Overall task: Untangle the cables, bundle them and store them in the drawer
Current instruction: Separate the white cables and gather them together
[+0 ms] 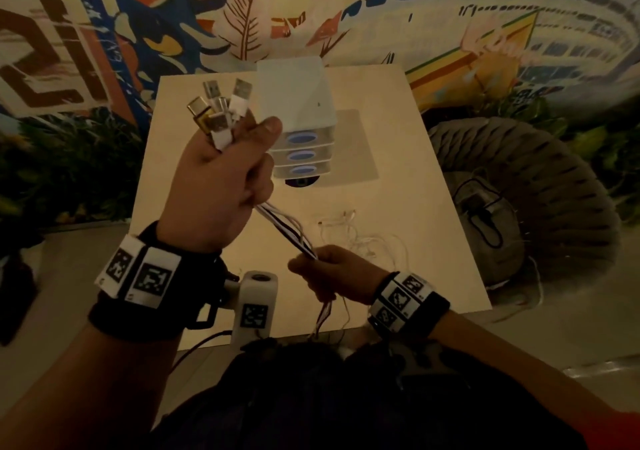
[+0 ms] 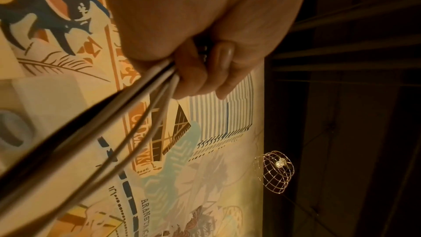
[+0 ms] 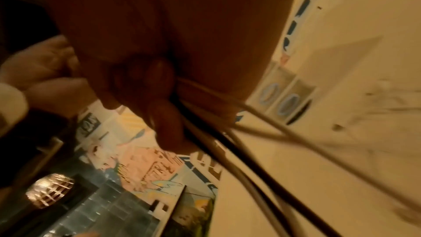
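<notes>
While held up left of the drawer unit, in front of its top, left hand clenched round the cables just under their plugs; plugs fanned out above the fist, white, gold and silver. Same grip seen by the left wrist camera: fingers curled tight, strands running out below, one dark, the others pale. From this fist, cables stretched taut and slanting down toward the near side of the unit, into the right hand. Right hand wrapped round the same strands lower down, in front of the unit, low above the table; tails hanging from it over the near table edge. Right of that hand, still in front of the unit, a loose pale tangle lying on the table. All three drawers of the unit look closed.

Step in hand, probably: combing the cables straight, plugs lined up at one end. Untangling seemingly not finished, bundling not started. Next move likely: sliding the right hand further down to free the tails, with steady light pull, left grip kept firm so no plug slips out. After that, coiling, then opening one drawer.
</notes>
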{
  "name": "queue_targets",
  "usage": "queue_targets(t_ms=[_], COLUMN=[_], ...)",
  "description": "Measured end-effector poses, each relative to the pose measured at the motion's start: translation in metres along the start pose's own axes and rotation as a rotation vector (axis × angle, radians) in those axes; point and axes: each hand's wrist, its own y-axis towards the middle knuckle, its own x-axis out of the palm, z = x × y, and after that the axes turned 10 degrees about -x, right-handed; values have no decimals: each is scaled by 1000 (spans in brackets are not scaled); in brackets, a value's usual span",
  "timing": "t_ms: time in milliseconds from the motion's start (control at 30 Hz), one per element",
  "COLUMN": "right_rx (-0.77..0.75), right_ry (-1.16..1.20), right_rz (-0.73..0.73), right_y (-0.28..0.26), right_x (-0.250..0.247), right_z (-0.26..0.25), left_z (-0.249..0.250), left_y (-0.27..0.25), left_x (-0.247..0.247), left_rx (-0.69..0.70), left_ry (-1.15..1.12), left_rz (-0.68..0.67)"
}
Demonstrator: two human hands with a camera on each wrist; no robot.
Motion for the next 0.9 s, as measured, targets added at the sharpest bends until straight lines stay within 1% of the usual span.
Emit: queue_targets(t_ms=[67,167,233,300,433,533,600,667,733,833,900], right_rx=[73,235,317,377,487,583,631,614,543,477,337], right_ry=[-79,-302,-353,-358,-515,-691,-760,-858,-932,-964,-1011], right_rz=[7,30,37,18,-15,9,-25,-128,-179,-155,-94], right_y=[-9,-28,-40,-47,-59,-72,-79,-84,-90,-94,-91], right_x=[-8,-15,-17,-17,-28,-49,-63,-71,-73,-78,-79], right_z=[32,81,104,114,129,145,151,145,128,80,31], left_z=[1,1,-4,-11,-18,-13,-13,-19,-29,-43,-51], left_y=[0,2,2,3,7,8,7,6,4,0,-2], left_x=[-1,-4,-3,-1,-3,-9,-8,-4,1,9,14], left_rx=[5,-6,-43,-90,-132,-170,-244,-311,-343,-369,-399], left_ry=[-14,-44,-57,-70,-162,-190,-181,-163,-144,-98,-61], left_rz=[32,85,108,112,21,29,34,22,-19,-92,-121])
